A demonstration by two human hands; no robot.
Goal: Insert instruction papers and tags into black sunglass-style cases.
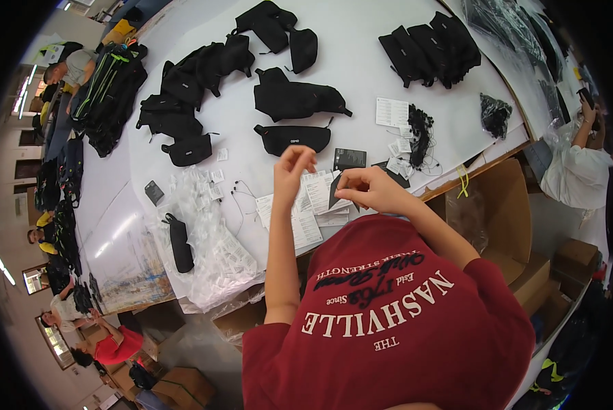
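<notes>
My left hand [295, 167] is raised over the table, its fingers curled together just in front of a black zipped pouch [294, 139]. Whatever lies between those fingertips is too small to make out. To the right, my right hand [373, 189] pinches a dark card tag [334, 194], partly covered by the fingers. Below both hands lie printed white paper sheets [299, 227] in loose stacks. A black printed card [349, 159] rests just beyond the right hand. Thin black cords [236, 195] lie left of the papers.
Black pouches [183, 83] spread across the far left, with another stack [432, 49] at the far right. Clear plastic bags [207, 236] heap on the left. A bundle of black cords [420, 137] lies right. An open cardboard box [501, 212] stands by the table edge.
</notes>
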